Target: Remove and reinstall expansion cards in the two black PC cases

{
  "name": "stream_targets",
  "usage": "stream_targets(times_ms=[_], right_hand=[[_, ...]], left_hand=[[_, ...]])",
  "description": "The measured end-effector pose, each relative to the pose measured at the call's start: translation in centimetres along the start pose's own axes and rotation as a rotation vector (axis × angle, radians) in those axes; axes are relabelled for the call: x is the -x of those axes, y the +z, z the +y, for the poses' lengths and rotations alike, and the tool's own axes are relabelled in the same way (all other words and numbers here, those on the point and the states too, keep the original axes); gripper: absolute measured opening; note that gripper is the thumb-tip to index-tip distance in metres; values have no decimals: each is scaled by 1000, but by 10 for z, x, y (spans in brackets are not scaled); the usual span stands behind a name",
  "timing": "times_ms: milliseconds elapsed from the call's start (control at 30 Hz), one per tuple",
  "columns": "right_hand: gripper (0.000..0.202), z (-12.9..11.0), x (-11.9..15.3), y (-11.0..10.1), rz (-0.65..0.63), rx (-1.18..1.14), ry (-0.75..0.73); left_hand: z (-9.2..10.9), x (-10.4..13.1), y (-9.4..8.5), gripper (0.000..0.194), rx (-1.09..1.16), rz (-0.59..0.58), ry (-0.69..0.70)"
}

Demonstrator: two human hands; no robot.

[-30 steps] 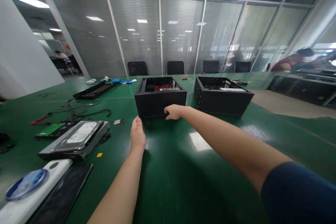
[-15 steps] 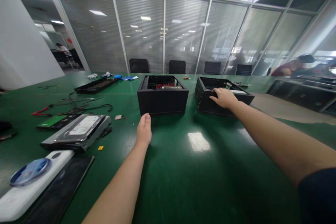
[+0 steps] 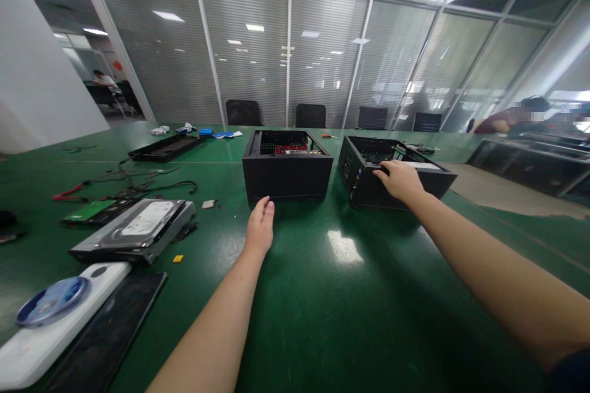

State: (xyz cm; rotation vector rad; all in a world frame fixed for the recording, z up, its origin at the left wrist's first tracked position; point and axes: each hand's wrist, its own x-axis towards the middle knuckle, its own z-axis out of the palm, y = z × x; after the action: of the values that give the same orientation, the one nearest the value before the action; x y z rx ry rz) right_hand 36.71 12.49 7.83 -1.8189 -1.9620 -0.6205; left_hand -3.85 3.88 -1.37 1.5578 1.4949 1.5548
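Two black open-topped computer cases stand on the green table. The right computer case (image 3: 382, 187) shows parts inside and ports along its left end. My right hand (image 3: 400, 181) is closed over this case's near top edge. Inside the left computer case (image 3: 288, 178) a red circuit board (image 3: 291, 149) is partly visible. My left hand (image 3: 260, 224) is by the lower front edge of the left case, holding nothing, its fingers stretched out; whether the fingertips touch the case is hard to tell.
Left on the green table (image 3: 295, 319) are a hard drive (image 3: 147, 219), loose cables (image 3: 138, 181), a black tray (image 3: 166, 147), a white power bank-like device (image 3: 50, 331) and a dark flat panel (image 3: 108, 334). Behind lies an orange screwdriver (image 3: 329, 136). A person (image 3: 500, 120) sits far right.
The right computer case has come nearer and turned slightly, with my right hand on its edge. My left hand has shifted a little to the right.
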Motion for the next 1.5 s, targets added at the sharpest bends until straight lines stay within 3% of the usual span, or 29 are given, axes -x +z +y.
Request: stream_targets(times_ms=[367,567,800,1200,1500], right_hand=[[43,-24,89,-66,44,-90,-111],[38,-51,150,-112,71,-31,-118],[29,-76,209,-153,148,-155,-153],[22,-109,262,-207,218,-376,-160],[38,-104,288,-218,194,-245,-321]], left_hand=[[-12,-6,1,62,2,-20,1],[-18,-8,3,69,5,-57,-6],[-23,-11,2,63,9,-69,23],[-19,-15,1,65,-28,-71,18],[-18,-17,2,74,-17,-102,-51]])
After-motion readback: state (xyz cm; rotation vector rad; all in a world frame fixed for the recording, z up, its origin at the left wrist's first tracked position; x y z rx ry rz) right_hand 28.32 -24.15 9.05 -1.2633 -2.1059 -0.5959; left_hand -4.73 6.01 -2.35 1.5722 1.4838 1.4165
